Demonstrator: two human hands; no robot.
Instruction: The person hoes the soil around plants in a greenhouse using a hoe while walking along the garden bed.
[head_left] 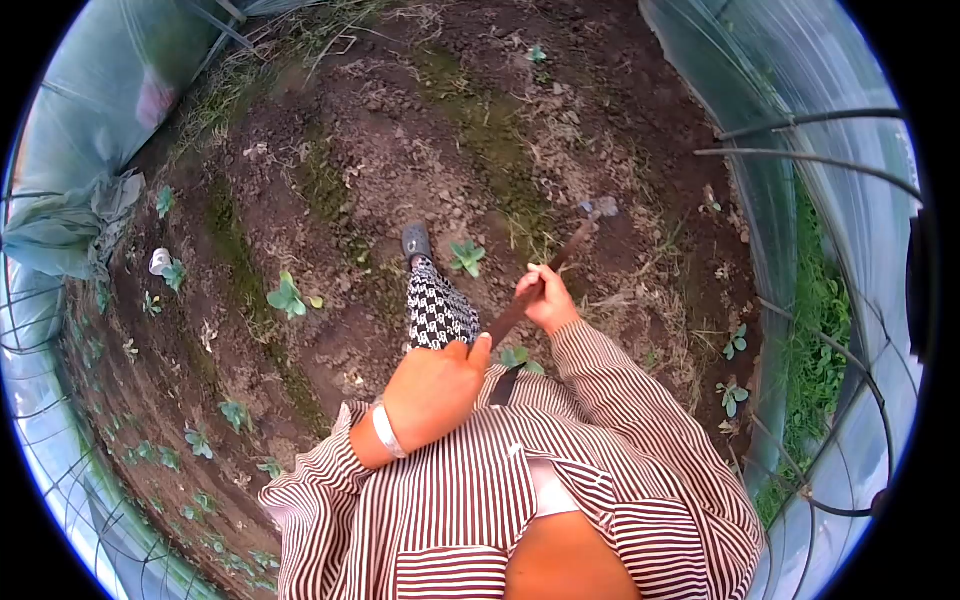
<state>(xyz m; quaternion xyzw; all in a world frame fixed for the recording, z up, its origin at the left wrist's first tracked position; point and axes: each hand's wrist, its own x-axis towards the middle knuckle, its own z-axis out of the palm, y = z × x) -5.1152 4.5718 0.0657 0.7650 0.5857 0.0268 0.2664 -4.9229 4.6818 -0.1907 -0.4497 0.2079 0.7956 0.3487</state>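
The stick [515, 308] slants across the middle of our view, over the soil [380, 130], with both our hands on it; we judge that the step in hand is holding and steering it. At the far left, clear plastic sheeting [85, 110] walls in the ground, with crumpled netting [75, 230] at its foot. Just beside a small seedling lies a white cup [160, 262], the only container we make out; we cannot tell what is in it. Further right, a leafy plant [287, 297] grows in the dirt, and a dark shoe [416, 240] rests to the left of another young plant [466, 257]. Our left hand [432, 395], with a pale band [388, 432] at the wrist, grips the near end of the stick, thumb laid along it. Our right hand [548, 300] is closed around it farther up. Beyond the far end, a bluish-grey piece [602, 207] sits on the soil; whether it joins the stick we cannot tell. Any next move with the stick calls, in our judgement, for both grips to work together and its tip to keep clear of the leaves. At the far right, green weeds [815, 380] show through the plastic.
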